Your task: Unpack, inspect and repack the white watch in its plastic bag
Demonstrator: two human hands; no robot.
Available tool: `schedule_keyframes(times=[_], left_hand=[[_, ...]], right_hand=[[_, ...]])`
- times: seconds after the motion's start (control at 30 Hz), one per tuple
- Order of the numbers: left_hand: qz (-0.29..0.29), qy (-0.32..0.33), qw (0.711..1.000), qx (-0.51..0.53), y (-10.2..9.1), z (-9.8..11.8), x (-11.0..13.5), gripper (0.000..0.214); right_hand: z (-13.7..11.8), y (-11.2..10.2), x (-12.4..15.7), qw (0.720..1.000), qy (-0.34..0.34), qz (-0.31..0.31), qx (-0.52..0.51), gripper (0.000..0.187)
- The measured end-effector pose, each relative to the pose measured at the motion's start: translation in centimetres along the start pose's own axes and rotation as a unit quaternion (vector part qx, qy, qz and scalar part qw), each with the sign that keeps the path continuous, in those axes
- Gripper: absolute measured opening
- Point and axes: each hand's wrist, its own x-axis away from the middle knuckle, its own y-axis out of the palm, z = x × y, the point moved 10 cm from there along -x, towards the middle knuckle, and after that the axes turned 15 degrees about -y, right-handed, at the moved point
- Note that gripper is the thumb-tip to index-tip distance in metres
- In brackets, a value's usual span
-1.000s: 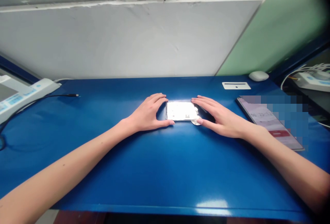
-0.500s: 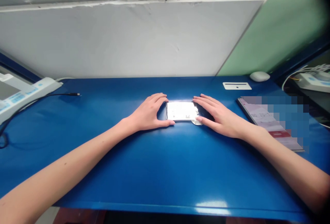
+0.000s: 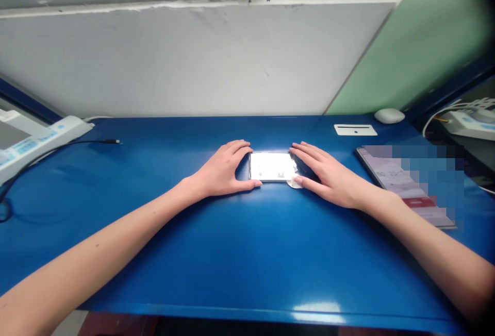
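Note:
A small, bright white rectangular thing (image 3: 273, 166) lies on the blue table, dark along its left end and lower edge. Glare washes out its surface, so I cannot tell its kind. My left hand (image 3: 228, 168) spans its left end, thumb at the near corner and fingers at the far corner. At the right end my right hand (image 3: 327, 173) does the same, thumb tip over the near corner. Under that thumb a pale rounded piece (image 3: 294, 184) sticks out; whether it is attached is unclear. Both hands' fingertips touch or nearly touch the corners.
On the right lies a large tablet-like screen (image 3: 398, 181), partly pixelated, below my right forearm. Behind it are a white slotted card (image 3: 356, 130) and a white rounded case (image 3: 389, 115). At left sit a white power strip (image 3: 46, 140) and a black cable (image 3: 104, 141).

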Motion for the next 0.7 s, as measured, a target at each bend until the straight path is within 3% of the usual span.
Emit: schedule_keyframes(times=[0.47, 0.7], left_hand=[[0.004, 0.006, 1.000, -0.012, -0.04, 0.13, 0.06, 0.081], [-0.030, 0.014, 0.998, -0.055, 0.74, 0.39, -0.04, 0.083]], right_hand=[[-0.06, 0.17, -0.02, 1.000, -0.007, 0.004, 0.000, 0.072], [0.06, 0.45, 0.05, 1.000, -0.006, 0.003, 0.014, 0.078]])
